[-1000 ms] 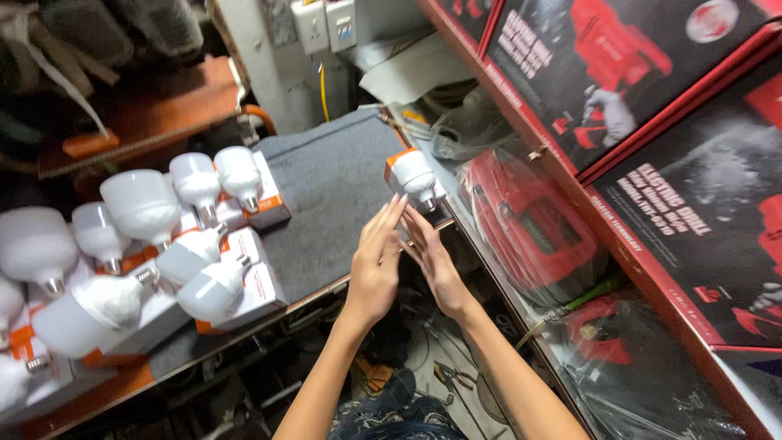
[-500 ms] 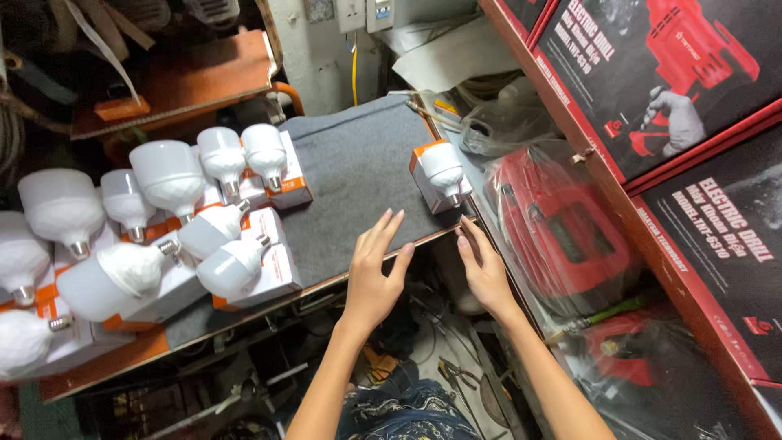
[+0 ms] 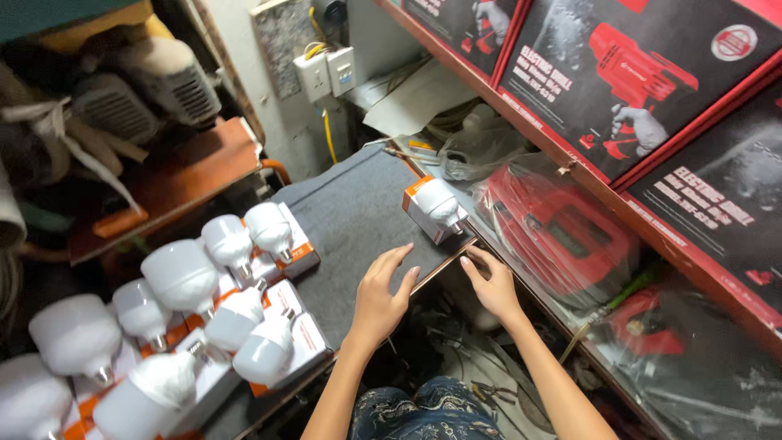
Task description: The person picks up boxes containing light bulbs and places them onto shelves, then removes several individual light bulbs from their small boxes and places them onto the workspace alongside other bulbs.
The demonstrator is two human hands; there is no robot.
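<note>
I see my left hand (image 3: 381,297) lying flat with fingers spread on the grey tabletop (image 3: 350,212), its grip slack and holding nothing. My right hand (image 3: 492,282) rests at the tabletop's near edge, fingers loosely curled and its grip likewise empty, just below the small carton.

That white and orange carton (image 3: 422,213) sits near the tabletop's right corner, just beyond both hands and touched by neither. A white bulb (image 3: 440,201) lies on top of it, base pointing toward my right hand; I cannot tell whether anything is inside the carton.

Further left, a cluster of similar cartons (image 3: 297,244) covers the tabletop, each carrying a white bulb (image 3: 267,228) on top, some upright on their bases and some tipped over. These stand well apart from my hands.

To the right, a shelf (image 3: 586,183) holds a red tool case in clear plastic wrap (image 3: 562,236), with big red and black boxes (image 3: 643,81) standing above it.
</note>
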